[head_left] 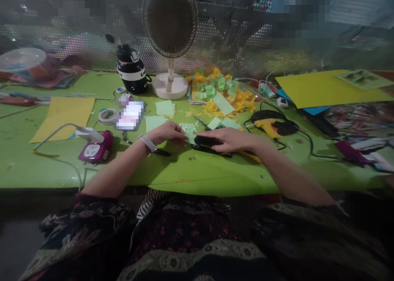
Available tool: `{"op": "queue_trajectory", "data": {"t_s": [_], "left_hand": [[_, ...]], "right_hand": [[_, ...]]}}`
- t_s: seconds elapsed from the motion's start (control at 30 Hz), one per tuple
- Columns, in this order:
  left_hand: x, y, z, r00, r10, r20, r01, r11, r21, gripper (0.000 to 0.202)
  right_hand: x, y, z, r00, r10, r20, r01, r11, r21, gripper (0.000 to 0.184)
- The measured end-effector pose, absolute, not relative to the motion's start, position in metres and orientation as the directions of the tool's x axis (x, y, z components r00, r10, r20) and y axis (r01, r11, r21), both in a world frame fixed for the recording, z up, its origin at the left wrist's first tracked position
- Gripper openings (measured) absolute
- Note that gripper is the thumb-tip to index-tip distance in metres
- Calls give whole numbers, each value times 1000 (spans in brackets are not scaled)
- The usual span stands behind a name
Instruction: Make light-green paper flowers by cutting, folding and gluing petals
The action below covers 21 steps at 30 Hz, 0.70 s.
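Observation:
My left hand (168, 134) pinches the edge of a small pale green paper piece (191, 138) at the middle of the desk. That piece reaches the front end of a black stapler (208, 141). My right hand (229, 140) lies over the stapler from the right, fingers on its top arm and thumb along its near side. Tiny green paper scraps (188, 127) lie just beyond the fingers. Light green paper squares (165, 107) are stacked behind my left hand. Beside the stapler, scissors (203, 123) are partly covered by papers.
Behind my hands are a white fan (170, 86), a black bottle (132, 73) and a pile of orange and green paper flowers (218, 92). A phone (131, 116), tape roll (107, 116) and purple power socket (97, 147) stand left. Right lies a yellow glue gun (270, 127) with its cord.

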<state>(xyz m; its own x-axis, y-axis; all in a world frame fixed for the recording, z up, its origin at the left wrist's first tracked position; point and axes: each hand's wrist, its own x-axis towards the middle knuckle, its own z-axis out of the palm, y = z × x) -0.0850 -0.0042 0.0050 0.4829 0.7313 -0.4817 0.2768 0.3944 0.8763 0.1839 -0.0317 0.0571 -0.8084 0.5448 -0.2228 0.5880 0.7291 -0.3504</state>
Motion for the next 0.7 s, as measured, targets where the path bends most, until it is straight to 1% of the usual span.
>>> {"op": "queue_trajectory", "data": {"t_s": [0.13,0.23,0.33,0.4,0.47,0.5,0.57,0.7], "left_hand": [[-74,-19,3,419,769,-483,218,431,876,14],[-70,-32,2,358,768,-531,179,502,846,17],[-68,-41,3,332,771,-543,145,527,838,17],[-66,-43,2,343,774,-532,135,520,843,17],[-64,-44,1,364,774,-519,128,510,851,17],[-63,-44,-1,368,777,-511,121,505,854,16],[-61,-44,-4,361,788,-499,102,499,861,16],[-61,-43,-11,345,802,-487,86,490,868,17]], "right_hand": [[182,-30,57,-811,539,-226,584,733,-348,70],[182,-30,58,-799,549,-243,600,714,-360,71],[180,-30,60,-759,603,-245,647,662,-378,75],[174,-31,62,-711,675,-195,681,595,-427,73],[164,-32,60,-640,765,-80,692,527,-494,66],[157,-33,57,-583,812,1,696,500,-516,61],[142,-32,48,-488,867,97,723,464,-511,61],[118,-27,28,-462,882,96,765,451,-459,70]]}}
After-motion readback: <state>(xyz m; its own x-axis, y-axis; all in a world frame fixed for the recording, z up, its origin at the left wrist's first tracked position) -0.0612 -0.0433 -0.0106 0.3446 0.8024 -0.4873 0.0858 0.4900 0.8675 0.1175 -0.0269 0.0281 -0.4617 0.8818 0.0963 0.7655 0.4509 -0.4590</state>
